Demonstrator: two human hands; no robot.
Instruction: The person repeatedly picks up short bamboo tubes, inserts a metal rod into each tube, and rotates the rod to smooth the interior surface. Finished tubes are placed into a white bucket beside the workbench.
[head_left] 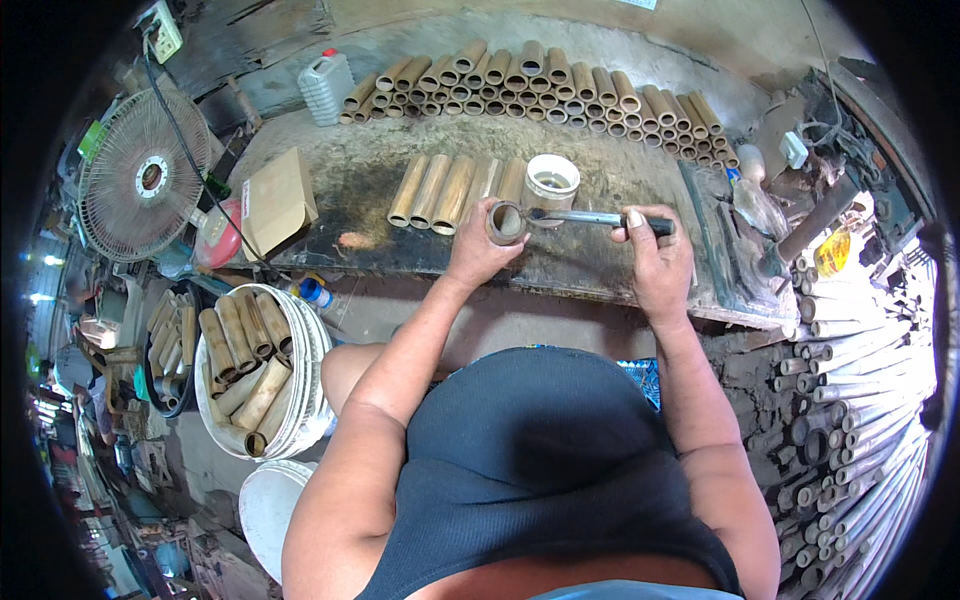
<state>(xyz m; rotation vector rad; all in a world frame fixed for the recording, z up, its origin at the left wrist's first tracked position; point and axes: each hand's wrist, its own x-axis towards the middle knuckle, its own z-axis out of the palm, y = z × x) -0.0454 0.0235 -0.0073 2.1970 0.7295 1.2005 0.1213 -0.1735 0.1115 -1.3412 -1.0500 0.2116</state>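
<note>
My left hand [476,248] is closed around a short bamboo tube [506,222], whose open end faces me. In my right hand [661,268] is a brush [588,216] with a dark handle and a long metal shank, held level. Its dark tip points left and sits right beside the tube's mouth; whether it touches the rim I cannot tell. Just behind the tip stands a white tub [552,178] with some liquid inside. Several bamboo tubes [430,190] lie side by side on the workbench [350,160], left of the tub.
Stacked bamboo tubes [540,85] line the bench's back beside a plastic jug [326,88]. A fan [150,178] and cardboard box [278,205] are at left. Below them, a white bucket [315,365] holds more tubes. Long bamboo poles [870,400] are piled at right.
</note>
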